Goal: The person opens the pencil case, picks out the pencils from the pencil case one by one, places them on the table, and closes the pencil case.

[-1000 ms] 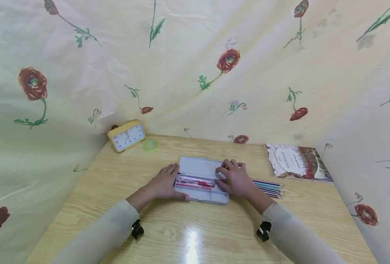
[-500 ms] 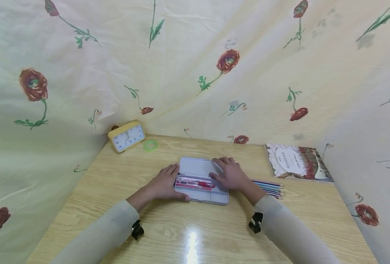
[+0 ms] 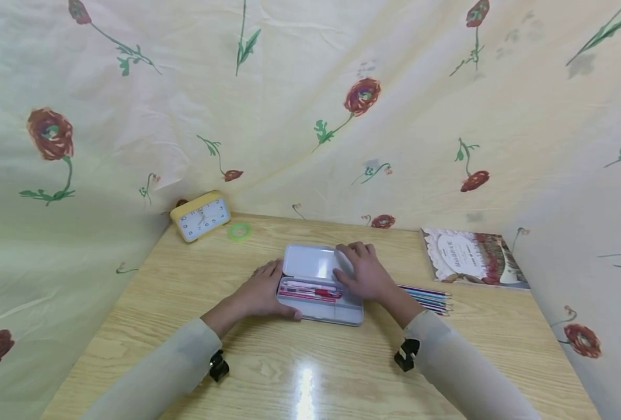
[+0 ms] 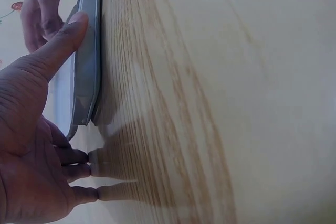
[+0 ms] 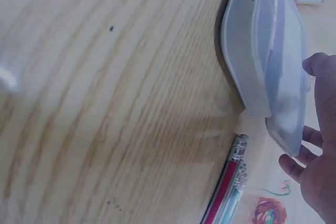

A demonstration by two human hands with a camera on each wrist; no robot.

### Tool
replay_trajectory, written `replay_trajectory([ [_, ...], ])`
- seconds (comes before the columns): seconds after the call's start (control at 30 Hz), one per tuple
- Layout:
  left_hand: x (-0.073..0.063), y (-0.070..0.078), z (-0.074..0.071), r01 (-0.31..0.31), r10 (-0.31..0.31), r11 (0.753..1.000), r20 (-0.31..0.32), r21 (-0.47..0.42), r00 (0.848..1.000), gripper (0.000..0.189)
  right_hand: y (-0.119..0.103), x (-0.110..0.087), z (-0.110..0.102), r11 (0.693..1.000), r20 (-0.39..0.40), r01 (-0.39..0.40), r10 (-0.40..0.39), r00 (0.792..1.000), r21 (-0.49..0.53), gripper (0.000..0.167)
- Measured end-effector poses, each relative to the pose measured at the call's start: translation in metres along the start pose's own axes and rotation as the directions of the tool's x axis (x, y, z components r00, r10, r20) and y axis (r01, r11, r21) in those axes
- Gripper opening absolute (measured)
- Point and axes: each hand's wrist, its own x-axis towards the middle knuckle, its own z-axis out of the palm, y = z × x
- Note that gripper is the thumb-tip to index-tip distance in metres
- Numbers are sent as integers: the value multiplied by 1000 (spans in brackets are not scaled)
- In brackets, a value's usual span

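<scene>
A light grey pencil case [image 3: 342, 315] lies on the table, its lid [image 3: 307, 262] raised and tilted back. Inside are pens [image 3: 313, 291], some with red parts. At its left end is my left hand [image 3: 258, 291], thumb against the front wall; in the left wrist view the other fingers [image 4: 76, 171] reach straight down to the tabletop. My right hand [image 3: 368, 277] holds the right end of the lid. In the right wrist view its thumb [image 5: 315, 64] is at the lid's inner side and the fingers are behind the edge.
Several pencils [image 3: 428, 300] lie side by side right of the case. A booklet [image 3: 473, 256] rests at the back right. A yellow alarm clock [image 3: 201, 217] and a green tape roll [image 3: 239, 231] stand at the back left. Flowered cloth hangs behind the table.
My right hand has moved from the case's right compartment up to the lid and taken hold of it. The lid has tilted up slightly. My left hand has stayed in place.
</scene>
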Motion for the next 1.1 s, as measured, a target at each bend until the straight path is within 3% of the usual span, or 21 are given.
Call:
replay_trajectory([
  [0.33,-3,2,0,18,-18,1000,-16,-20,1000,147,-12,-15,-15,993,-141,87,-97,985,-78,65],
  [0.57,-4,1,2,26,-26,1000,-18,-14,999,147,-22,-30,-21,971,-223,197,-224,949,-139,54],
  [0.67,-5,1,2,35,-35,999,-26,-20,999,148,-27,-36,-22,959,-222,246,-273,936,-142,49],
  [0.77,-7,1,2,41,-43,998,-37,-40,998,150,-32,-40,-20,935,-195,313,-343,919,-169,44],
  [0.9,-8,2,2,33,-36,997,-50,-66,998,153,-39,-45,-14,901,-95,380,-405,909,-207,43],
  [1.1,-7,-2,5,-21,15,996,-75,-86,997,155,-44,-50,-3,924,69,348,-341,937,-161,57],
])
